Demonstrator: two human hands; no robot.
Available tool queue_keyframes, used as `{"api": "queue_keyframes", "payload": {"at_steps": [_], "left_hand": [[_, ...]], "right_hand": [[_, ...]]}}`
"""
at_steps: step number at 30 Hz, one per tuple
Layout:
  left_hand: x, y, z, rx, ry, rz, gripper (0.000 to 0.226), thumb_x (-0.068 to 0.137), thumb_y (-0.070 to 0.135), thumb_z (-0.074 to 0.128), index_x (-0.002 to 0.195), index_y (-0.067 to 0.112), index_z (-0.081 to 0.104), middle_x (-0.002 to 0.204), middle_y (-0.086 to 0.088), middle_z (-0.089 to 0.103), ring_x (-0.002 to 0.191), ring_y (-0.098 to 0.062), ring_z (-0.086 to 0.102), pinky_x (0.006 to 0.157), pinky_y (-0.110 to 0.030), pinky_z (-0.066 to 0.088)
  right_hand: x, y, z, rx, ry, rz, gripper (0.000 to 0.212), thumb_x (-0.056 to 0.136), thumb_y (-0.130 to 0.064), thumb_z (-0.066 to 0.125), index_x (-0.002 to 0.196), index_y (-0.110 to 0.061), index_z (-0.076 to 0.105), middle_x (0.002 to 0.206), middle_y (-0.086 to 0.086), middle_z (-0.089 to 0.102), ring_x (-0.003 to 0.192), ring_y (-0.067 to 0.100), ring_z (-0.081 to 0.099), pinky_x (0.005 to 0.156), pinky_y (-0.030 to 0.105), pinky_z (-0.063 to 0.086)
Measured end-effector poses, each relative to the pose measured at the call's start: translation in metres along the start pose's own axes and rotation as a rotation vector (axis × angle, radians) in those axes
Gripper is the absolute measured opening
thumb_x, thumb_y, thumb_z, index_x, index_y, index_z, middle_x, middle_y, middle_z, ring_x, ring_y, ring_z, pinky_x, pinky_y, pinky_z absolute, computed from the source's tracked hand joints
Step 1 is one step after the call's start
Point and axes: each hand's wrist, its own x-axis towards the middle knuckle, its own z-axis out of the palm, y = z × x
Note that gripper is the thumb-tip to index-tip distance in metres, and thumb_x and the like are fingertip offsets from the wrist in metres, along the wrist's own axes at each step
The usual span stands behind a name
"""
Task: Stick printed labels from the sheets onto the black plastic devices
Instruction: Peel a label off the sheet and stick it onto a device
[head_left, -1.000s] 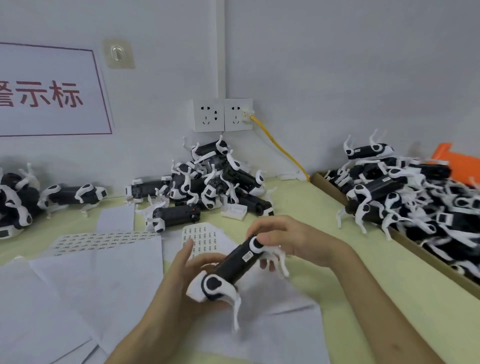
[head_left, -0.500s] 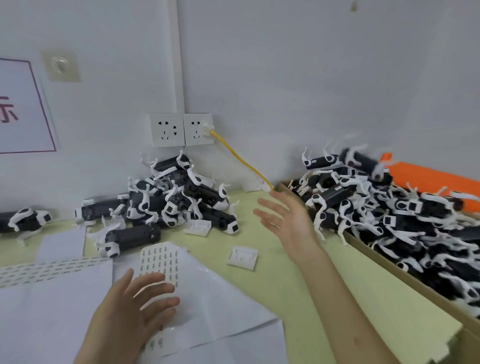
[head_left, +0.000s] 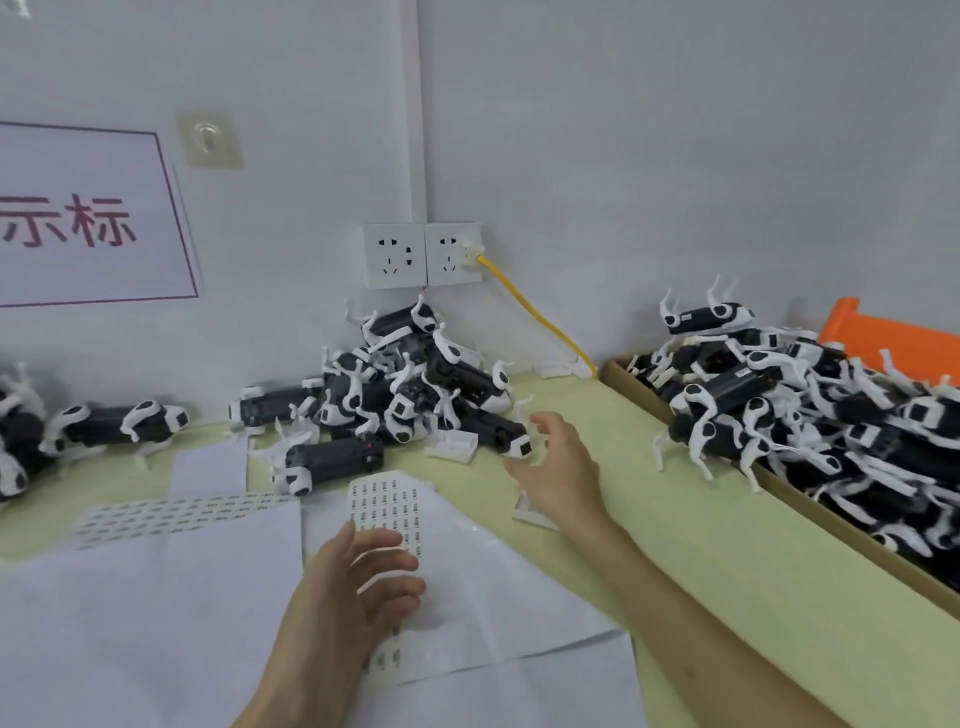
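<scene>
Several black plastic devices with white legs lie heaped in a pile (head_left: 410, 384) against the wall under the sockets. My right hand (head_left: 558, 470) hovers open just right of the pile's nearest device (head_left: 493, 428), fingers spread, holding nothing. My left hand (head_left: 358, 582) rests open on a label sheet (head_left: 384, 499) printed with rows of small labels. A second label sheet (head_left: 171, 519) lies further left. One single device (head_left: 332, 460) lies just behind the label sheet.
A cardboard box (head_left: 841, 525) along the right holds many more devices (head_left: 810, 415), with an orange object (head_left: 893, 343) behind it. More devices (head_left: 109, 423) sit at far left. White backing papers (head_left: 145, 613) cover the near table. A yellow cable (head_left: 535, 317) runs down from the wall socket (head_left: 423, 254).
One second ago both hands held a device over the sheets. Both hands are empty now; my right hand swung from the box side back left to the central pile, and my left hand rests on the label sheet.
</scene>
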Motion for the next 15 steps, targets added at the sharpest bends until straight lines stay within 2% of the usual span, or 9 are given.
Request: {"api": "queue_keyframes", "payload": {"at_steps": [3,7,9,11,13,15], "left_hand": [[0.001,0.001,0.001,0.005,0.008,-0.018,0.043,0.105,0.033,0.041,0.091,0.0,0.063,0.069,-0.017,0.065,0.051,-0.027,0.064,0.044,-0.027,0.054],[0.002,0.001,0.001,0.005,0.009,-0.032,0.042,0.106,0.031,0.041,0.091,-0.001,0.063,0.069,-0.017,0.065,0.05,-0.028,0.062,0.045,-0.026,0.051],[0.002,0.001,0.002,0.006,0.02,-0.033,0.042,0.106,0.03,0.041,0.09,-0.001,0.063,0.067,-0.017,0.064,0.049,-0.027,0.061,0.044,-0.026,0.05],[0.002,0.0,0.002,0.005,0.032,-0.03,0.041,0.106,0.029,0.042,0.09,-0.002,0.063,0.067,-0.017,0.064,0.049,-0.026,0.061,0.043,-0.026,0.05],[0.001,0.0,0.002,0.003,0.031,-0.031,0.04,0.105,0.029,0.043,0.089,-0.002,0.064,0.069,-0.018,0.064,0.05,-0.026,0.061,0.044,-0.028,0.05],[0.0,0.0,0.002,0.0,0.033,-0.028,0.04,0.105,0.029,0.044,0.089,-0.001,0.065,0.071,-0.018,0.064,0.051,-0.026,0.061,0.046,-0.028,0.05]], "right_hand": [[0.021,-0.002,0.006,-0.045,-0.036,0.122,0.059,0.085,-0.038,0.074,0.135,-0.024,0.045,0.13,-0.003,0.057,0.123,0.024,0.054,0.096,0.038,0.031],[0.038,-0.003,0.008,-0.072,-0.089,0.181,0.049,0.083,-0.039,0.074,0.124,-0.025,0.052,0.109,-0.007,0.066,0.117,0.024,0.06,0.102,0.038,0.039],[0.038,-0.007,0.009,-0.143,-0.05,0.173,0.051,0.082,-0.037,0.074,0.126,-0.024,0.051,0.117,-0.003,0.061,0.12,0.025,0.056,0.098,0.038,0.036],[0.032,-0.013,0.012,-0.229,0.078,0.069,0.047,0.081,-0.033,0.074,0.122,-0.023,0.053,0.117,0.0,0.057,0.117,0.026,0.053,0.093,0.039,0.033],[0.023,-0.026,0.018,-0.2,0.156,-0.099,0.032,0.081,-0.027,0.073,0.11,-0.023,0.059,0.105,-0.004,0.058,0.106,0.023,0.054,0.089,0.037,0.034],[0.014,-0.046,0.028,-0.084,0.052,-0.256,0.022,0.083,-0.023,0.073,0.103,-0.023,0.063,0.095,-0.007,0.06,0.094,0.02,0.057,0.083,0.035,0.041]]}}
